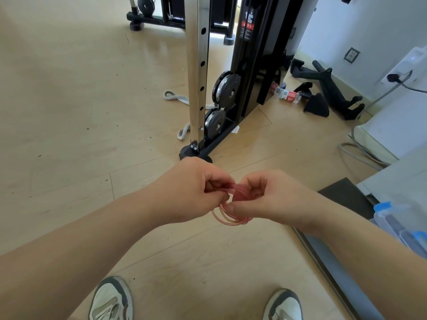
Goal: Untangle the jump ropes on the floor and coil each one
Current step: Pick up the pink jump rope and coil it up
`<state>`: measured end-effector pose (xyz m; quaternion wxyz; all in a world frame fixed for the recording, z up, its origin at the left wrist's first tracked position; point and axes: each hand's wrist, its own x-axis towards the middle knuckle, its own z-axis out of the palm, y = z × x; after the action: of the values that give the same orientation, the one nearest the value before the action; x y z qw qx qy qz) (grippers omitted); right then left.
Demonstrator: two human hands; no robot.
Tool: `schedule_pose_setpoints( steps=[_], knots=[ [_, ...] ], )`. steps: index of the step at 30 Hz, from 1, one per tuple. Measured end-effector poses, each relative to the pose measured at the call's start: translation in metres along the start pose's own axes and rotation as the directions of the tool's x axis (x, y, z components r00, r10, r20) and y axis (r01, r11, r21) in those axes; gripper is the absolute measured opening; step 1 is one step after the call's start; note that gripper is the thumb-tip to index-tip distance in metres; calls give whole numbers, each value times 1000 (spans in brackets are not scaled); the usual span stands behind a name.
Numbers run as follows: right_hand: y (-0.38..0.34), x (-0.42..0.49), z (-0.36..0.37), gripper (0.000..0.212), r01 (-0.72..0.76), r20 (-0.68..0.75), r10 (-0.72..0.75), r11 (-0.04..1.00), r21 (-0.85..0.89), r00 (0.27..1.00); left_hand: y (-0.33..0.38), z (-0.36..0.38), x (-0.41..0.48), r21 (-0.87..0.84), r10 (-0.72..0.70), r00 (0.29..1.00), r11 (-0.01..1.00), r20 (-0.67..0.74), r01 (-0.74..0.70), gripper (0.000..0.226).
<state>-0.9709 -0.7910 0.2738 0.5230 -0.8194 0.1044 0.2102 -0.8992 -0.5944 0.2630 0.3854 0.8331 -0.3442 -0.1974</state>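
Note:
A thin, translucent pink jump rope (227, 217) is gathered into a small coil of several loops, held in the air above the wooden floor. My left hand (191, 188) pinches the top of the coil between thumb and curled fingers. Just to the right, my right hand (263, 197) grips the same coil, thumb underneath and fingers curled over it. The lower loops hang free below both hands. The rope's handles are hidden. A thick grey-white braided rope (175, 98) lies on the floor beyond, partly behind the metal post.
A cable machine's steel post (198, 72) and black frame with pulleys (227, 87) stand just ahead. Black handle attachments (328, 88) and a plastic bottle (287, 94) lie at the right. White appliances, grey cables and a blue-lidded box (392, 218) crowd the right edge. My shoes (111, 299) show below.

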Motion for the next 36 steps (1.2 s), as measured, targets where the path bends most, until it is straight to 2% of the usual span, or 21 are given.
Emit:
schedule_pose_setpoints(
  steps=[2, 5, 11, 13, 16, 19, 23, 25, 28, 33, 35, 36],
  knots=[
    [1, 0, 1, 23, 24, 6, -24, 1000, 10, 1000, 0, 0, 1, -10, 3, 1000, 1000, 7, -3, 21],
    [3, 1, -1, 18, 32, 59, -34, 999, 40, 998, 0, -1, 2, -34, 15, 1000, 999, -12, -16, 22],
    [2, 4, -5, 12, -59, 156, -3, 921, 386, 988, 0, -3, 2, -98, 28, 996, 995, -89, -37, 26],
    [2, 3, -8, 15, -59, 215, -12, 944, 324, 977, 0, -3, 1, -62, 45, 995, 997, -87, -50, 26],
    [0, 2, -7, 30, -14, 189, -19, 985, 173, 982, -4, -2, 1, -35, 31, 997, 999, -75, -34, 26],
    [0, 3, -2, 39, -26, 145, -10, 969, 246, 989, -12, -3, 2, -87, -16, 997, 996, -79, 9, 27],
    [3, 5, 3, 33, -71, 49, 59, 951, 301, 997, -14, -6, 2, -160, -59, 998, 985, -3, 58, 26],
    [3, 7, 1, 31, -83, 8, 86, 918, 389, 996, -17, -8, 1, -116, -86, 996, 990, 8, 86, 24],
    [3, 6, -5, 28, -104, 19, 108, 876, 471, 994, -25, -10, 2, 6, -127, 990, 992, -63, 127, 17],
    [-3, 1, 1, 32, -99, 111, 72, 961, 260, 991, -23, -6, 4, -44, -84, 957, 996, -278, 75, 18],
    [-4, 2, 5, 35, -50, 91, 33, 979, 197, 995, -18, -3, 3, -76, -93, 960, 994, -264, 75, 18],
    [-3, 3, 5, 35, -33, 66, 21, 981, 189, 998, -16, -1, 3, -141, -114, 971, 986, -211, 85, 18]
  ],
)
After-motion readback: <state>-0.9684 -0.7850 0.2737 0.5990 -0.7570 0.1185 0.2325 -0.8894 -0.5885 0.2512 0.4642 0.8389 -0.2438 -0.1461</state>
